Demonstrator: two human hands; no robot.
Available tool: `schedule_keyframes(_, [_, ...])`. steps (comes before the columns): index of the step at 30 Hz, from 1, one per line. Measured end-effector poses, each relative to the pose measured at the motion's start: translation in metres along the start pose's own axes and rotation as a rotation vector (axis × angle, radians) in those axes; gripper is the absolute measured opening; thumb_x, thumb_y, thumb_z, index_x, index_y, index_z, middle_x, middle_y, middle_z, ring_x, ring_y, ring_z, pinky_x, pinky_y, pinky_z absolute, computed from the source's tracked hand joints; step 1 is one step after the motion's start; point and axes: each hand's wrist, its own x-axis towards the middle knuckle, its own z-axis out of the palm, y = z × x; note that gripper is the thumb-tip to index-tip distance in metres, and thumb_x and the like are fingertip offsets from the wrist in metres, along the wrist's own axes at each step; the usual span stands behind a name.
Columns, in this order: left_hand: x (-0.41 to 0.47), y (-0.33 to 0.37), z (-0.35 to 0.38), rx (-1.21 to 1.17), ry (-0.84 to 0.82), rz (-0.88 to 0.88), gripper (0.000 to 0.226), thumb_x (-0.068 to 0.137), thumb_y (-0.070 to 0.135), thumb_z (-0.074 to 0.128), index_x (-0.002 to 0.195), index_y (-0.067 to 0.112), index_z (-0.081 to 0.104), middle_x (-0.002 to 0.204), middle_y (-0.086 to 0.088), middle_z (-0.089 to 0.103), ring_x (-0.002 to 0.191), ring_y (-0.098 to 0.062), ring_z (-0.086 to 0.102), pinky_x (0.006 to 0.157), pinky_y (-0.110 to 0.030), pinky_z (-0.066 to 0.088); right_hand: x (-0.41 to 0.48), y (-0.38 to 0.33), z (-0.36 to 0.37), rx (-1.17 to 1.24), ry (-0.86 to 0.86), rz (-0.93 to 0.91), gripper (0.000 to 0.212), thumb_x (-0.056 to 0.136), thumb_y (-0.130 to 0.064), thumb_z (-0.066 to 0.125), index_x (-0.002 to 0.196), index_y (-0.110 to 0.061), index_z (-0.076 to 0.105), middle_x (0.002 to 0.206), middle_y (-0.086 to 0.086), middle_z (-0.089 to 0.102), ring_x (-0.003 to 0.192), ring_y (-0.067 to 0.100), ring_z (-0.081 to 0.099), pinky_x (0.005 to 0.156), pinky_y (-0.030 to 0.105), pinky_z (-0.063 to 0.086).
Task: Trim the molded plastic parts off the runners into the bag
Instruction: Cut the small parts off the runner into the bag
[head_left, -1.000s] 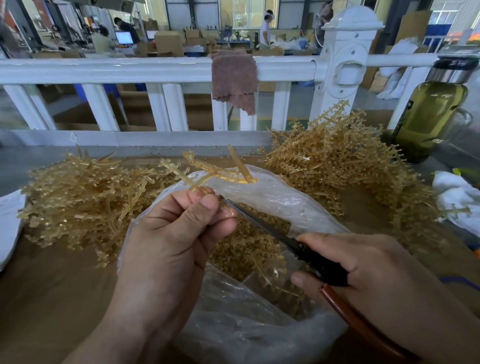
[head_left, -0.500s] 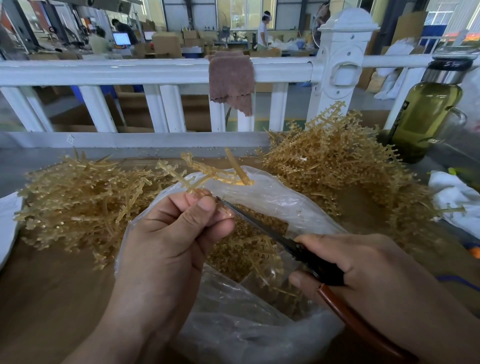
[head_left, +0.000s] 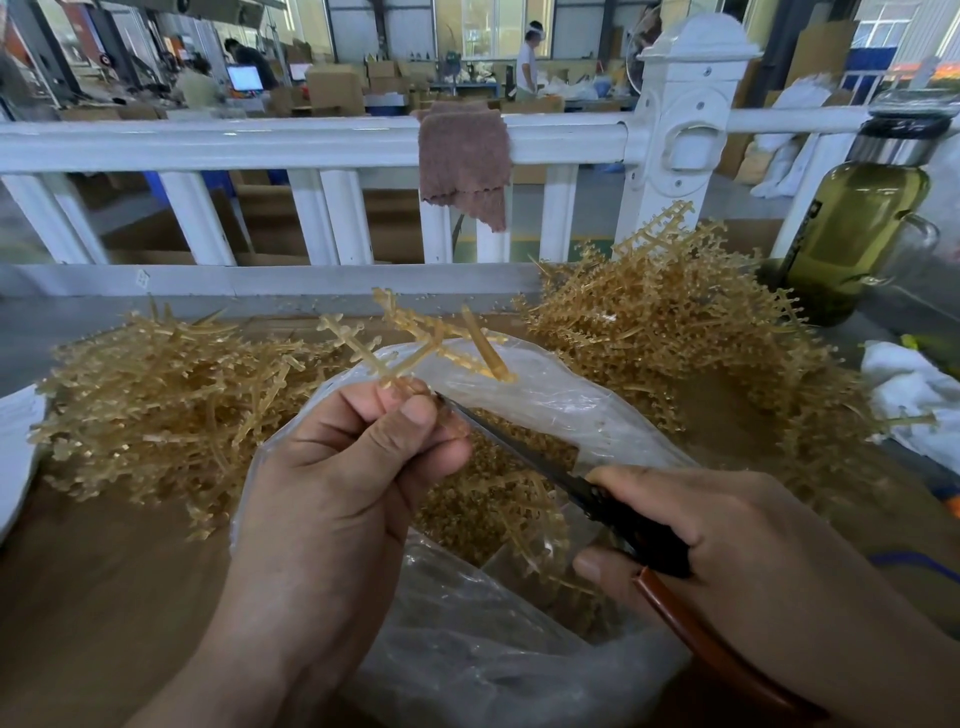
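In the head view we are looking down at both hands over a clear bag (head_left: 467, 649) that is lying open on the brown counter (head_left: 104, 597). Our left hand (head_left: 332, 488) is curling tight, thumb and fingertips pinching the stem of an amber runner (head_left: 421, 338), which is sticking up and away from us over the bag's far rim. Our right hand (head_left: 727, 551) is wrapping round the handles of the scissors (head_left: 639, 535). The dark blade is pointing up and left, its tip ending right at the left fingertips where the stem is pinched (whether the blades are parted there we cannot tell). Small amber parts (head_left: 498, 483) are lying loose inside the bag, under the blade. A left pile (head_left: 156, 395) of runners is sitting on the counter beside the bag, and a taller right pile (head_left: 675, 332) is sitting beyond the right hand. A white rail (head_left: 260, 140) is running across the far edge, with a brown cloth (head_left: 462, 156) hanging over it. A bottle (head_left: 857, 228) of greenish liquid is standing at the far right, near a white rag (head_left: 909, 395).
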Motion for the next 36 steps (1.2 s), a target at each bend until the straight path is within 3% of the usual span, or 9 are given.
schedule_keyframes(5, [-0.0011,-0.0015,0.0,0.02,-0.015,-0.003,0.015,0.071,0.016,0.069,0.06,0.025,0.072,0.069,0.004,0.069,0.069,-0.009,0.071,0.067,-0.022,0.059,-0.0002,-0.0015,0.0011,0.001,0.062,0.0,0.041,0.081,-0.064,0.054,0.105,-0.033,0.065,0.08,-0.019,0.067,0.071,0.0,0.063,0.059,0.023,0.049])
schedule_keyframes(15, [-0.0024,-0.0044,-0.0015,0.058,0.038,-0.032,0.005,0.059,0.023,0.077,0.061,0.022,0.073,0.07,-0.006,0.072,0.067,-0.015,0.073,0.063,-0.022,0.058,-0.0004,-0.0017,0.0001,-0.026,0.104,-0.009,0.042,0.08,-0.061,0.053,0.096,-0.026,0.071,0.077,-0.015,0.069,0.067,0.004,0.063,0.056,0.026,0.049])
schedule_keyframes(25, [-0.0029,-0.0056,-0.0001,0.058,0.057,-0.029,0.006,0.06,0.023,0.078,0.063,0.021,0.074,0.072,-0.009,0.072,0.067,-0.017,0.073,0.062,-0.023,0.058,-0.0002,-0.0017,-0.0035,-0.065,0.07,-0.023,0.036,0.084,-0.057,0.049,0.083,-0.027,0.069,0.063,-0.016,0.058,0.057,0.002,0.054,0.054,0.02,0.042])
schedule_keyframes(36, [-0.0029,-0.0064,-0.0023,0.041,0.055,-0.033,0.009,0.059,0.022,0.079,0.064,0.021,0.072,0.072,-0.011,0.072,0.067,-0.019,0.073,0.062,-0.023,0.058,-0.0001,-0.0019,-0.0043,-0.04,0.04,-0.025,0.031,0.084,-0.055,0.05,0.084,-0.03,0.067,0.062,-0.019,0.056,0.057,-0.002,0.054,0.054,0.01,0.036])
